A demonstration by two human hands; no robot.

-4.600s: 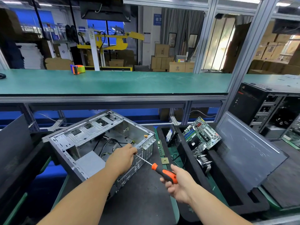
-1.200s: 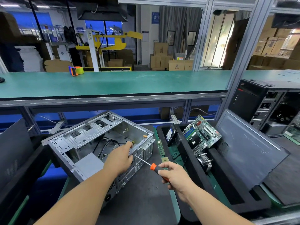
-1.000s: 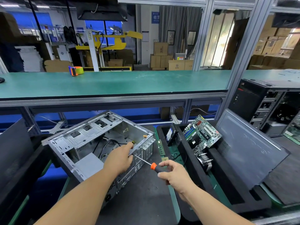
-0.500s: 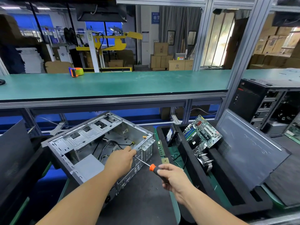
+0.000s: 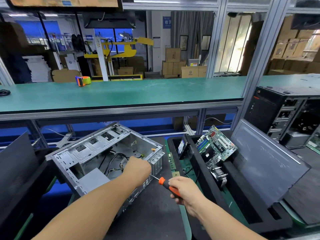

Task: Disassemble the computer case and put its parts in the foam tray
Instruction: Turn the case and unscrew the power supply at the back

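A right hand (image 5: 186,190) is gripping an orange screwdriver (image 5: 167,185) against the near-left computer case (image 5: 107,156), which the left hand (image 5: 138,168) is steadying; a slipping tip risks stripping the screw.

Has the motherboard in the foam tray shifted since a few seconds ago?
No. The motherboard leans in the same slot of the foam tray, beside the grey side panel, just as earlier; only the camera view wobbles slightly.

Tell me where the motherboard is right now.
In the head view, the motherboard stands tilted in the black foam tray right of centre, between the hard drive on its left and the grey side panel on its right.
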